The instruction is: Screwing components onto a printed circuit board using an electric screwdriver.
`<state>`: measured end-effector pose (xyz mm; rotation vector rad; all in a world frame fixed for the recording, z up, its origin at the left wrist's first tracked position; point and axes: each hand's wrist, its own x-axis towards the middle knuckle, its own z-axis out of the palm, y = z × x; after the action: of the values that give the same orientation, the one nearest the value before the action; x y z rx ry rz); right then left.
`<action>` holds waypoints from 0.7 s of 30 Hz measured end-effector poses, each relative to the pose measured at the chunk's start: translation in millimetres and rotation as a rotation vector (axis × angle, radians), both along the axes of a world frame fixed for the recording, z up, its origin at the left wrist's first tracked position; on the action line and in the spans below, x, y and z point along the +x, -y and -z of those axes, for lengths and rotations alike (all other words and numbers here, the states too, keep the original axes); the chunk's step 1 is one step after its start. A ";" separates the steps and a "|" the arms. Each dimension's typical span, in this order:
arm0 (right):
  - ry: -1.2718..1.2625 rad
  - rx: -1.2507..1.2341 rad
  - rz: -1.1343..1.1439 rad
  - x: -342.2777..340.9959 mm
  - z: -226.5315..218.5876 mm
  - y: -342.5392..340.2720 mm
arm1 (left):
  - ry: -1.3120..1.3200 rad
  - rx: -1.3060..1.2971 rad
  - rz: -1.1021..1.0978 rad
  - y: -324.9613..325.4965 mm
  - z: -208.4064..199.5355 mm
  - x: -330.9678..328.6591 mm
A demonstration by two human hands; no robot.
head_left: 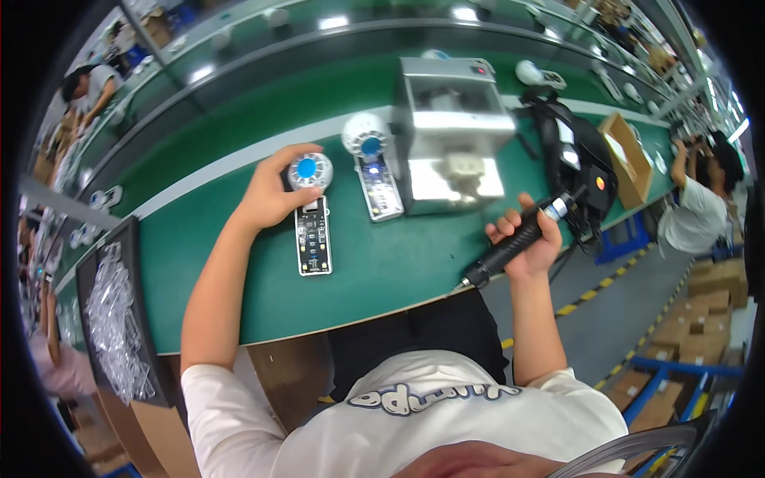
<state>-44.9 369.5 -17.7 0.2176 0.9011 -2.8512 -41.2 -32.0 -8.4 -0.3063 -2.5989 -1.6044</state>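
Observation:
My left hand grips the round white head of a small device that lies on the green bench. A blue disc sits in the middle of that head, and a dark circuit board fills the device's open body, which points toward me. In my right hand is a black electric screwdriver, its fingers wrapped round the barrel. The bit points down and left, over the bench's front edge, apart from the device. A second such device, with a paler board, lies to the right of my left hand.
A metal box-shaped machine stands behind the second device. Right of it are a black bag and a cardboard box. A dark tray of clear plastic parts is at the left. Beyond runs a green conveyor; people sit on both sides.

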 end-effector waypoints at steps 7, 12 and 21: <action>-0.800 0.086 -0.307 -10.4 -64.6 -3.0 | -0.021 -0.353 -0.107 -33.1 -13.1 16.9; -0.910 0.528 0.210 1.3 -126.3 53.1 | -0.178 -0.335 -0.003 -39.7 -6.3 22.2; -0.818 0.678 0.153 -2.0 -120.3 71.8 | -0.182 -0.325 0.032 -56.9 -2.0 32.1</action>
<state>-46.8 297.6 102.6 -0.9117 2.0385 -2.6140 -9.1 24.9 -6.4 -0.4897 -2.7130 -1.0958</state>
